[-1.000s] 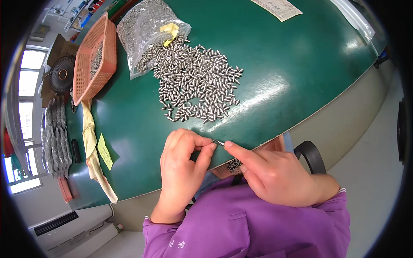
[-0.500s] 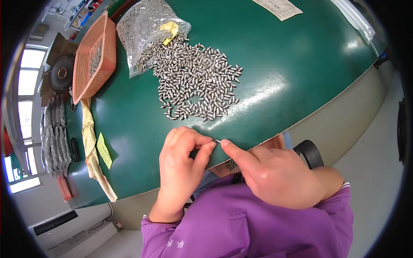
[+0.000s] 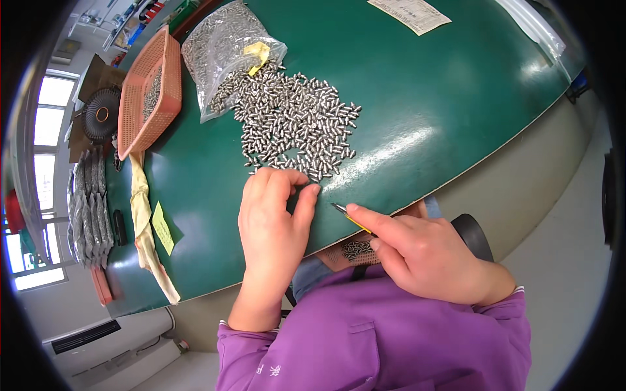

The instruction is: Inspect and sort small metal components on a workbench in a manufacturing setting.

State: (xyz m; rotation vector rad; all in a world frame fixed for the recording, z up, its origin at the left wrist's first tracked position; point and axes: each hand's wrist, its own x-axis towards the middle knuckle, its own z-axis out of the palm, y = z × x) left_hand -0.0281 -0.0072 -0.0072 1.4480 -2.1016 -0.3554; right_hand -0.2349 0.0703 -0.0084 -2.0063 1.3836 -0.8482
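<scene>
place: workshop | signs: heaped metal parts (image 3: 297, 117), green workbench (image 3: 450, 98), pink basket (image 3: 172, 81)

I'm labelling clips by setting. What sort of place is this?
Probably a workshop for small metal parts: a heap of metal parts lies on a green table by a clear bag of small pieces, and a basket holds more.

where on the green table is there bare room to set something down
Widest: the green table right of the metal parts, below the paper slip. Smaller: between the yellow note and the left hand. Crowded: the left side, where the orange basket, pale strip and grey packets lie close.
</scene>
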